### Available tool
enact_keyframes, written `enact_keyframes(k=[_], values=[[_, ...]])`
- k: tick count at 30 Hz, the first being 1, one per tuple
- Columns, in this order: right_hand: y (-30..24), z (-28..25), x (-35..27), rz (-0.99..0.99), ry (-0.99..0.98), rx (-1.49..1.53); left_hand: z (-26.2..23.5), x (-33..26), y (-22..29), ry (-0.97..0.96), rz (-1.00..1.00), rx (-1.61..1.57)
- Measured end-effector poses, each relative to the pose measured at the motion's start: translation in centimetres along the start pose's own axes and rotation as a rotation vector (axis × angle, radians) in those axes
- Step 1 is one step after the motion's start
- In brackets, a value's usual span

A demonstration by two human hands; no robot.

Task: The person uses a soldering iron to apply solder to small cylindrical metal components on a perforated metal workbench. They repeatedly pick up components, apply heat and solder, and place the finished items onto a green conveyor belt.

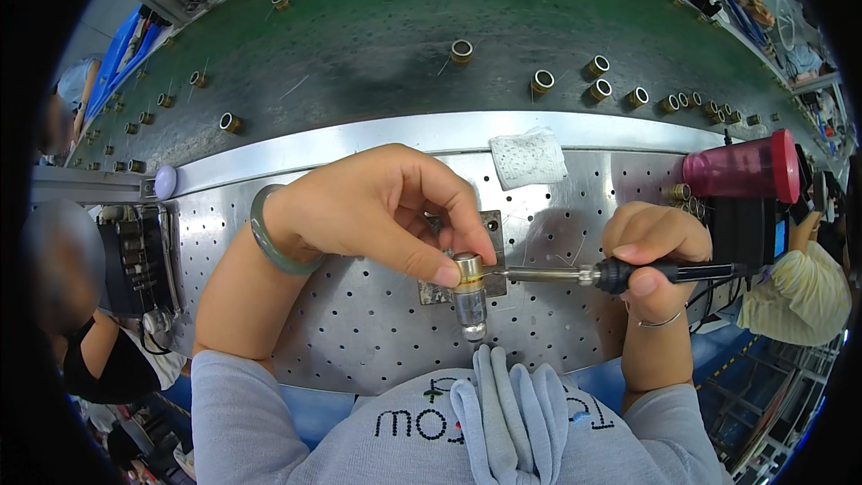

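Observation:
Near the middle of the bench, my left hand pinches a small silver and brass cylindrical part between thumb and fingers. It sits at the upper end of a shiny metal post. Closed round its black handle, my right hand holds a soldering iron level. The iron's thin tip points left and reaches the part's brass band; whether it touches cannot be made out. Behind the part, a dark metal block is partly hidden by my left hand.
Perforated metal bench top lies under my hands. A white cloth rests by its far rail. Beyond runs a green belt bearing several similar parts with wires. On the right stands a pink cup; a person is at left.

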State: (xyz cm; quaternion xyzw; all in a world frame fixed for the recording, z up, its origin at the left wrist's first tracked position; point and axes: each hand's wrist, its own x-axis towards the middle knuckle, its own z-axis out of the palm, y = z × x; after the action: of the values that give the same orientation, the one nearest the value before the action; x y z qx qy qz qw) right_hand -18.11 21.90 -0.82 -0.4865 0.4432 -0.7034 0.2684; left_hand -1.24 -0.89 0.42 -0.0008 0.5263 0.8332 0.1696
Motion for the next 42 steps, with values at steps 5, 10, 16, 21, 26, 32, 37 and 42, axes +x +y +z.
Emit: enact_keyframes(k=[5,10,16,21,26,32,37,42], values=[[-0.7,0.3,0.2,0.041,0.140,0.034,-1.6,-0.5,0.6,0.158,0.092,0.110],[-0.9,0.7,0.2,0.057,0.186,0.076,-9.0,-4.9,4.4,1.134,0.166,0.983],[-1.2,0.7,0.2,0.049,0.164,0.150,-17.8,-10.8,4.7,1.426,-0.226,1.572],[-1.0,0.1,0.0,0.071,0.168,0.184,-12.9,-5.8,4.8,1.300,0.163,1.744],[-1.5,-0.3,-0.2,0.112,0.174,0.173,-7.0,3.6,3.3,0.786,0.303,1.337],[-1.8,0.0,0.0,0.129,0.160,0.203,-7.1,5.3,2.0,0.820,0.276,1.407],[-2.3,-0.1,0.0,0.126,0.214,0.152,-1.8,2.0,2.9,0.476,0.011,0.453],[-2.1,0.3,0.0,0.149,0.216,0.139,0.2,-1.1,0.6,0.141,0.043,0.064]])
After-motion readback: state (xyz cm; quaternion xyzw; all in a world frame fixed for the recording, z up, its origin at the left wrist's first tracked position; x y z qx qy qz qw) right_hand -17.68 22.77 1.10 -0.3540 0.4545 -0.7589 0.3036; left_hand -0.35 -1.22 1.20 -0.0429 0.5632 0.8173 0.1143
